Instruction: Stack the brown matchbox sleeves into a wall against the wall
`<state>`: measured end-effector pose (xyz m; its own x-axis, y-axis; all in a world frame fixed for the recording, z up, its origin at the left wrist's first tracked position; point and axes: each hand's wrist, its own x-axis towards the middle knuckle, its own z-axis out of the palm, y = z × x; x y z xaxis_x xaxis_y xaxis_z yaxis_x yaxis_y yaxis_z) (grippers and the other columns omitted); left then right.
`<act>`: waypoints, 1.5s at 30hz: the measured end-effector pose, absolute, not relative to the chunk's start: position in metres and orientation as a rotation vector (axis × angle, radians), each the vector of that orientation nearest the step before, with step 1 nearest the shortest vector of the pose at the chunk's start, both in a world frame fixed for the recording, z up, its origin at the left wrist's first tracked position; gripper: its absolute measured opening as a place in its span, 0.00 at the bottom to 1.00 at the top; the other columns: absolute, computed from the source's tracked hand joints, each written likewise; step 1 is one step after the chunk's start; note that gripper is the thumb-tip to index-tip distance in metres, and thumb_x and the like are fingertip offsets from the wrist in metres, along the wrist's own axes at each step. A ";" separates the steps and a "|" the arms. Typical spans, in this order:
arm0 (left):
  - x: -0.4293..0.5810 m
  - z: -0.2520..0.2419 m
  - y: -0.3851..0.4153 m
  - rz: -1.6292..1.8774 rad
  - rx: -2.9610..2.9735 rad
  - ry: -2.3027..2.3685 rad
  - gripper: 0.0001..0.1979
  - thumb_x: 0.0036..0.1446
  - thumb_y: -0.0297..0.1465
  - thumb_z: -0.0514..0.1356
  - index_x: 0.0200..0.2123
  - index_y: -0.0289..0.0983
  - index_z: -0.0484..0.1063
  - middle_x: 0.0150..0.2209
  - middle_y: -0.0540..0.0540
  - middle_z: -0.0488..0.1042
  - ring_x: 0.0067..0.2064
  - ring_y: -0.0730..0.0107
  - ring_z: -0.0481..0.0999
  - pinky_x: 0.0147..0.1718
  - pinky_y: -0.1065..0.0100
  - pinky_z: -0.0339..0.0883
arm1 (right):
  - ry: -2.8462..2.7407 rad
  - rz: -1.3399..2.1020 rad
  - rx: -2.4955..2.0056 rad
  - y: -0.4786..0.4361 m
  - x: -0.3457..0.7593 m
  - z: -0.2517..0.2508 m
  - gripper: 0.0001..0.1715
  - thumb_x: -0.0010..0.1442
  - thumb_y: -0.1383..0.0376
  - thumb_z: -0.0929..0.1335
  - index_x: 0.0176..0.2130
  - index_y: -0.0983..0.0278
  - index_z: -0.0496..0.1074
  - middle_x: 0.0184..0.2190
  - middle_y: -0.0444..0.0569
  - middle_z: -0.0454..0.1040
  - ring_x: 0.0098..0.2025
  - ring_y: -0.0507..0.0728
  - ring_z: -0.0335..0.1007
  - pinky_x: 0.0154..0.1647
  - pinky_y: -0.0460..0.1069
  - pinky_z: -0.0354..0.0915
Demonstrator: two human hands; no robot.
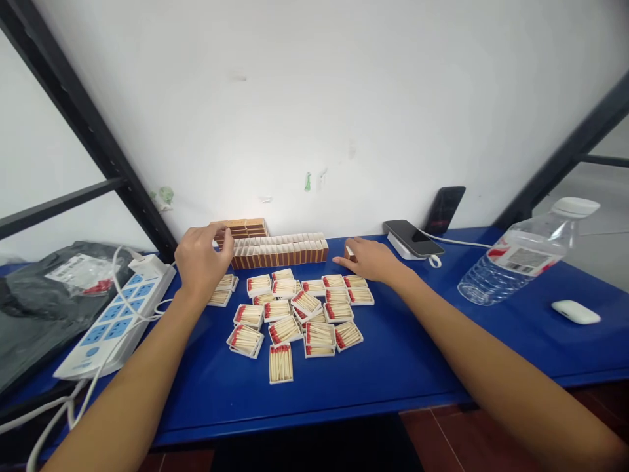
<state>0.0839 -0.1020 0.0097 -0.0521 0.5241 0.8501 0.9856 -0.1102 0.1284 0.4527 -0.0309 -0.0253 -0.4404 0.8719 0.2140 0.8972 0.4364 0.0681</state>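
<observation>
A row of matchbox sleeves (280, 254), brown-sided with white edges, stands upright along the back of the table. At its left end my left hand (202, 259) is curled, and a white and brown box edge shows between thumb and fingers. Beyond the row's right end, my right hand (371, 257) closes over a matchbox sleeve (350, 254), mostly hidden by the fingers. White trays of red-tipped matches (280, 362) lie scattered and partly stacked in front of the row. Behind my left hand is a stack of matchboxes (248, 227).
On the blue table (393, 360), a power strip (118, 314) with white cables and a dark plastic bag (39, 314) lie left. To the right are a phone on a white stand (413, 237), another phone (445, 208), a water bottle (521, 259) and a white earbud case (576, 312).
</observation>
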 end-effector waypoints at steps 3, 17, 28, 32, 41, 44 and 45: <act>0.082 0.008 -0.101 -1.068 -1.672 -1.612 0.13 0.66 0.35 0.56 0.44 0.39 0.80 0.39 0.41 0.83 0.43 0.53 0.78 0.46 0.55 0.69 | -2.580 -0.210 -1.520 -0.027 0.455 -0.024 0.28 0.70 0.41 0.62 0.43 0.62 0.69 0.45 0.58 0.79 0.43 0.64 0.77 0.38 0.53 0.63; 0.097 0.010 -0.106 -1.031 -1.996 -1.481 0.11 0.64 0.36 0.59 0.41 0.41 0.80 0.40 0.43 0.83 0.46 0.54 0.80 0.50 0.55 0.71 | -2.585 -0.021 -1.342 -0.032 0.471 -0.005 0.33 0.65 0.39 0.66 0.51 0.64 0.73 0.46 0.60 0.78 0.48 0.67 0.73 0.43 0.55 0.65; 0.108 0.009 -0.109 -0.951 -2.089 -1.449 0.12 0.65 0.38 0.58 0.39 0.40 0.80 0.37 0.43 0.83 0.43 0.55 0.80 0.45 0.57 0.73 | -2.544 -0.028 -1.151 -0.050 0.464 0.012 0.21 0.66 0.53 0.69 0.52 0.61 0.75 0.49 0.58 0.78 0.56 0.70 0.68 0.56 0.62 0.64; 0.112 0.007 -0.109 -0.909 -2.130 -1.416 0.13 0.65 0.38 0.58 0.37 0.40 0.80 0.37 0.42 0.83 0.43 0.54 0.79 0.45 0.56 0.73 | -2.617 0.122 -1.226 -0.043 0.475 0.009 0.30 0.58 0.56 0.75 0.58 0.62 0.73 0.56 0.60 0.75 0.61 0.71 0.65 0.58 0.63 0.64; 0.129 0.011 -0.119 -1.016 -2.223 -1.332 0.11 0.64 0.38 0.60 0.39 0.39 0.80 0.38 0.42 0.83 0.43 0.55 0.79 0.46 0.54 0.73 | -2.324 0.402 -1.058 -0.051 0.464 0.016 0.16 0.60 0.55 0.73 0.45 0.61 0.77 0.49 0.56 0.79 0.53 0.66 0.72 0.56 0.62 0.68; 0.145 0.010 -0.127 -1.137 -2.334 -1.287 0.15 0.62 0.41 0.65 0.49 0.40 0.79 0.43 0.43 0.83 0.47 0.56 0.80 0.50 0.53 0.73 | -2.089 0.754 -0.875 -0.067 0.444 0.018 0.21 0.60 0.54 0.74 0.50 0.60 0.75 0.49 0.54 0.79 0.50 0.64 0.74 0.52 0.61 0.72; 0.151 0.009 -0.130 -1.175 -2.376 -1.272 0.20 0.61 0.42 0.66 0.53 0.41 0.77 0.44 0.43 0.83 0.48 0.56 0.80 0.51 0.53 0.73 | -2.037 0.884 -0.816 -0.074 0.436 0.017 0.22 0.60 0.54 0.74 0.51 0.59 0.75 0.48 0.53 0.79 0.49 0.63 0.75 0.51 0.60 0.72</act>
<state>0.1509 -0.1299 0.0093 0.3133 0.6120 0.7262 0.7724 -0.6091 0.1800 0.4359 -0.0736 0.0170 -0.5101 0.7706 0.3822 0.2475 0.5570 -0.7928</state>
